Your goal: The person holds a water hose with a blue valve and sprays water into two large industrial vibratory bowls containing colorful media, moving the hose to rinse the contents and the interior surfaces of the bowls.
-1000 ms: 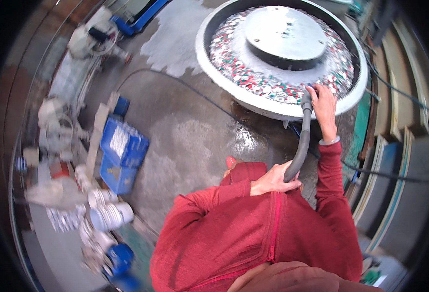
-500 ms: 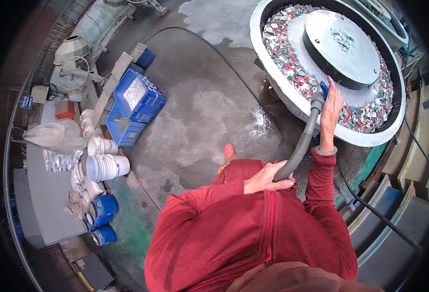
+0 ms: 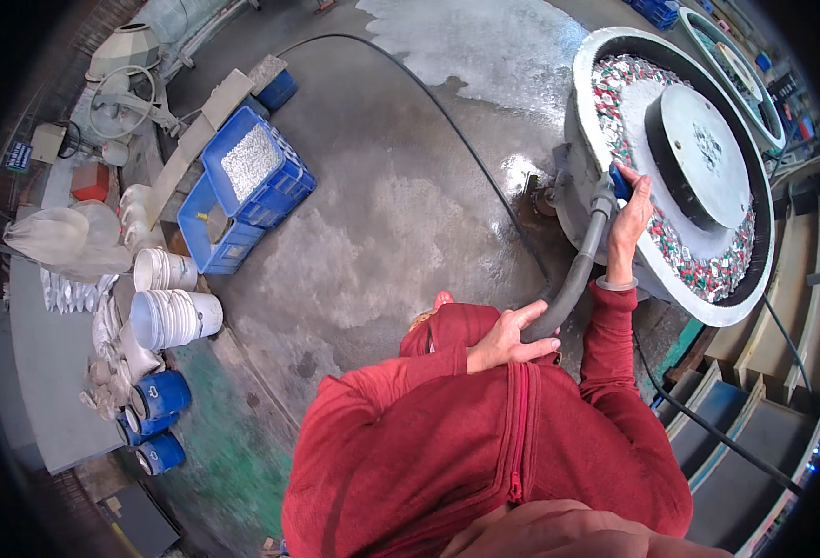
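Observation:
A thick grey hose (image 3: 574, 293) runs up from my waist toward the round machine tub. My left hand (image 3: 506, 342) is closed around its lower part, thumb and forefinger showing on either side. At the upper end sits a grey valve fitting (image 3: 602, 199) with a blue handle (image 3: 621, 182). My right hand (image 3: 629, 225) grips this handle, fingers bent over it. The nozzle end is by the tub's pale rim (image 3: 581, 104). Inside the tub, small red, green and silvery-white pieces (image 3: 616, 82) lie around a raised round centre cover (image 3: 707, 153).
Blue crates (image 3: 284, 172), one holding white pellets (image 3: 252, 163), stand on the left. Beyond them are white buckets (image 3: 177, 318) and blue drums (image 3: 163, 394). A dark hose (image 3: 428, 98) crosses the wet floor. Long troughs (image 3: 754, 437) line the right; a second round tub (image 3: 731, 70) stands behind.
The view has shifted, so the tub appears farther right and the crates farther left. My right hand's fingers, straighter before, are now bent around the blue handle. My left hand stays on the hose.

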The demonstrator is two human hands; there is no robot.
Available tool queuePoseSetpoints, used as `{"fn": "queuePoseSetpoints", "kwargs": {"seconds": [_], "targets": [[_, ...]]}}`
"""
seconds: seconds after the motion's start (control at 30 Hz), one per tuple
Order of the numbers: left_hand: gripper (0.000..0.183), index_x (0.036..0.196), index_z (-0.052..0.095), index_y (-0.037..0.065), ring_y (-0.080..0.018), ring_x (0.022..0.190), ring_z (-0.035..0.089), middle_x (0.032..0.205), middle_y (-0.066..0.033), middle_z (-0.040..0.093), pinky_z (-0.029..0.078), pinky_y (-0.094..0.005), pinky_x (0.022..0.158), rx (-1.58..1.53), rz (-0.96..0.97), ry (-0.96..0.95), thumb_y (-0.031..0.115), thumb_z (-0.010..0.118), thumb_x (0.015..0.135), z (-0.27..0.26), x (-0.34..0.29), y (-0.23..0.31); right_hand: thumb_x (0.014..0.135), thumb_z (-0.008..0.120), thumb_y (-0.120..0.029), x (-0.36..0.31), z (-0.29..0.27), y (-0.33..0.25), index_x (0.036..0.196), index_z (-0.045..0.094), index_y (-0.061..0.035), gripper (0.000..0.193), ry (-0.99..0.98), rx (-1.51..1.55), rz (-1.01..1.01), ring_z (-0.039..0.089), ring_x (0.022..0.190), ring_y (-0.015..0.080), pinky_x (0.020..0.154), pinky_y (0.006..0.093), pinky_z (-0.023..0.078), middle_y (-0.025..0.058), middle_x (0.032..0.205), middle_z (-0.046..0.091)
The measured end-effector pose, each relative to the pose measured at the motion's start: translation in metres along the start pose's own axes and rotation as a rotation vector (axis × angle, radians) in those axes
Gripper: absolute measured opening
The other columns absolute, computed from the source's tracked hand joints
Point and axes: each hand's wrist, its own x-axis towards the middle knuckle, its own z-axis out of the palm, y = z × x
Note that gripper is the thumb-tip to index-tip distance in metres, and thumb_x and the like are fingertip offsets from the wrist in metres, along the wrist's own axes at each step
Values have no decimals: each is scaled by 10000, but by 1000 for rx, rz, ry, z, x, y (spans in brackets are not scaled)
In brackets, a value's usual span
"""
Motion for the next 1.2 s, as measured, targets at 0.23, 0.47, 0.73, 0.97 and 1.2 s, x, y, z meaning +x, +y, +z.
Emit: {"fn": "queuePoseSetpoints", "kwargs": {"seconds": [0.23, 0.47, 0.73, 0.97, 1.2], "targets": [[266, 948, 518, 14, -92, 726, 561, 768, -52, 588, 453, -264, 674, 0, 40, 29, 155, 650, 765, -66, -31, 13, 966, 236, -334, -28, 72, -37, 972, 625, 33, 534, -55, -171, -45, 543, 930, 188, 896, 307, 359, 128, 1005, 609], [280, 944, 523, -11, -91, 667, 585, 741, -73, 610, 463, -258, 617, -49, 166, 79, 117, 666, 740, -92, -32, -1, 963, 237, -348, -27, 94, -57, 1008, 627, -1, 524, -84, -220, -93, 534, 916, 201, 865, 311, 370, 127, 981, 602], [209, 866, 514, -6, -107, 648, 600, 711, -62, 614, 466, -255, 594, -99, 160, -15, 87, 652, 739, -102, -24, 4, 961, 204, -375, -21, 87, -80, 1029, 610, 21, 571, -75, -332, -46, 545, 936, 185, 886, 299, 373, 119, 1004, 613], [202, 864, 518, -3, -83, 662, 578, 715, -55, 603, 462, -252, 609, -163, 199, -84, 88, 652, 743, -92, -12, 1, 960, 223, -383, -16, 53, -83, 1051, 607, 3, 553, -21, -334, -30, 528, 943, 190, 896, 298, 346, 121, 1001, 609], [217, 913, 551, 15, -47, 720, 549, 767, -7, 591, 445, -224, 667, -115, 82, -194, 93, 664, 745, -79, 0, 8, 956, 261, -373, -17, 14, -66, 1038, 617, -18, 509, 83, -343, -14, 509, 972, 194, 866, 294, 350, 111, 1028, 591]]}}
